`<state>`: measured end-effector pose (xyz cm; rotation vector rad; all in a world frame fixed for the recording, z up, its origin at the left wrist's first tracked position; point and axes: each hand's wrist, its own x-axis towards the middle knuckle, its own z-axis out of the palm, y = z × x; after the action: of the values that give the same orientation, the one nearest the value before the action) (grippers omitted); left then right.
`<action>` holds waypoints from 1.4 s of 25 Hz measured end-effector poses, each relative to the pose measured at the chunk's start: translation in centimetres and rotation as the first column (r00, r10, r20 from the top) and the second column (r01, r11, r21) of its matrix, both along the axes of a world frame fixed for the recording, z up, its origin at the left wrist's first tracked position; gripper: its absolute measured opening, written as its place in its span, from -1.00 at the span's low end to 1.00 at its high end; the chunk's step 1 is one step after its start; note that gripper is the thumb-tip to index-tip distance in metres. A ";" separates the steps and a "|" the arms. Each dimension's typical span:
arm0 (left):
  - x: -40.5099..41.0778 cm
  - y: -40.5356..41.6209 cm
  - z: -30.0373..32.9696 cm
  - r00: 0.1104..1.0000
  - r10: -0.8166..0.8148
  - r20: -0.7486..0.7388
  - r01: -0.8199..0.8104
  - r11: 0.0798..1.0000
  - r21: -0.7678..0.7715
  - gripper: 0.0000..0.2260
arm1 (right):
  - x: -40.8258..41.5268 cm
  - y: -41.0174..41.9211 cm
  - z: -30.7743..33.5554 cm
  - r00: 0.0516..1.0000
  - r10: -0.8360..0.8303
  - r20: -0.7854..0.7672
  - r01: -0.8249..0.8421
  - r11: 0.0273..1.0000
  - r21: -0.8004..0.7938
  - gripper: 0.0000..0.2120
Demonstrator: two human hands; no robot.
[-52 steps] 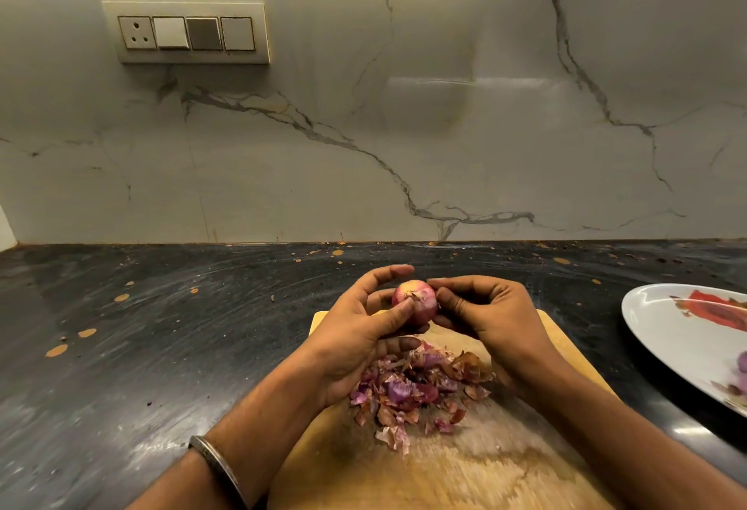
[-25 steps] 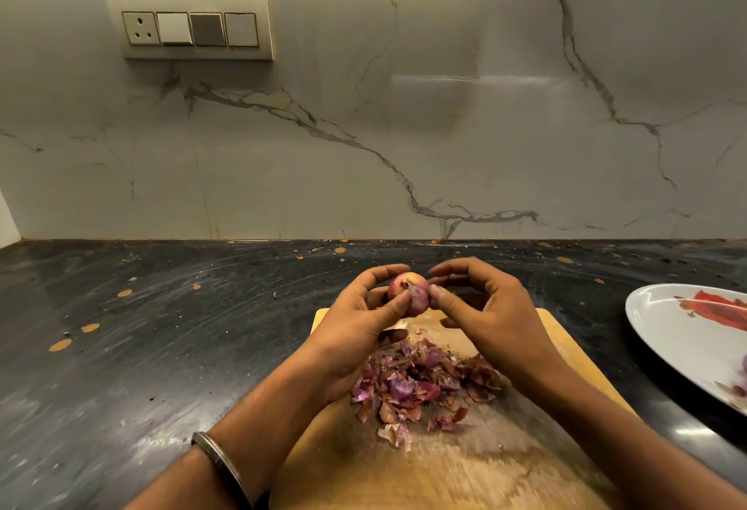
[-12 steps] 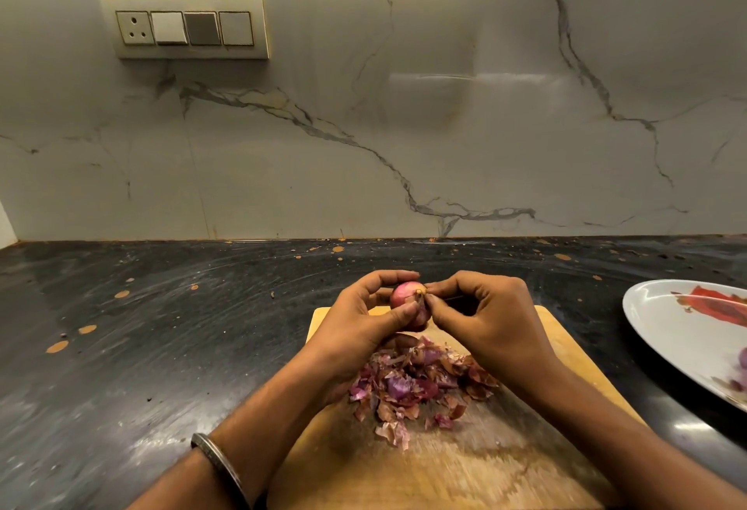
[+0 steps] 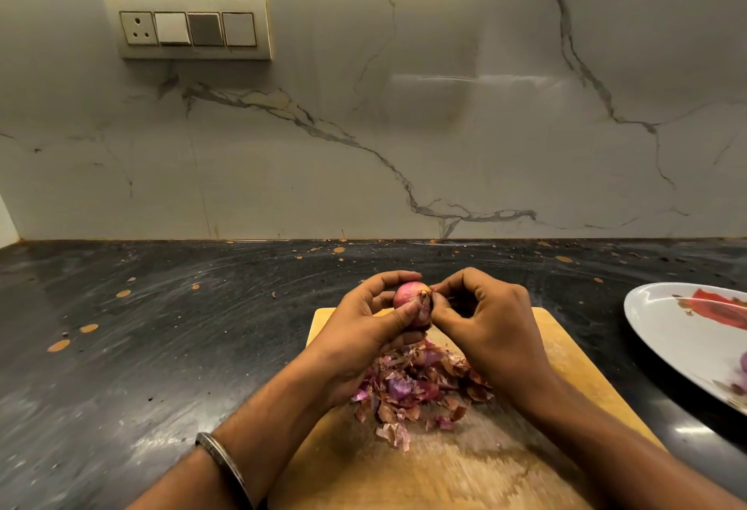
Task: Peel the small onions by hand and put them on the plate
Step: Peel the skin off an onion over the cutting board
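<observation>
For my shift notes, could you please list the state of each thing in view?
small onion: partly peeled, held above the board
left hand: grips the onion
right hand: pinches its skin
onion skins: piled on the cutting board
plate: on the counter, right

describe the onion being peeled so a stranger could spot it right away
Start at the wooden cutting board on the black counter. Above its far edge the left hand holds a small pink onion; the right hand pinches its skin. Unlike the flat peels below, it is round and whole.
</observation>
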<state>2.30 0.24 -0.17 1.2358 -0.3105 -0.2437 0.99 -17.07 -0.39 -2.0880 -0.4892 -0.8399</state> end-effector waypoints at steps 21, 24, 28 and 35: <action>-0.1 0.5 0.6 0.999 -0.044 -0.022 0.043 0.998 -0.040 -0.62 | 0.8 -0.8 0.1 0.960 0.218 -0.175 -0.183 0.963 0.196 -0.83; -0.2 0.5 0.6 0.999 -0.051 -0.011 0.051 0.998 -0.026 -0.63 | 0.8 -0.9 0.0 0.982 0.155 -0.107 -0.141 0.982 0.127 -0.84; -0.2 0.6 0.8 0.998 -0.054 -0.027 0.053 0.998 -0.029 -0.63 | 0.7 -0.8 -0.1 0.974 0.196 -0.111 -0.177 0.971 0.158 -0.82; -0.2 0.7 1.0 0.997 -0.071 -0.031 0.071 0.997 0.013 -0.59 | 1.0 -1.0 0.0 0.937 0.299 -0.179 -0.253 0.937 0.243 -0.77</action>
<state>2.12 0.98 0.81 1.2349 -0.3268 -0.3266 1.99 -18.07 -0.37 -1.8275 -0.5351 -0.4739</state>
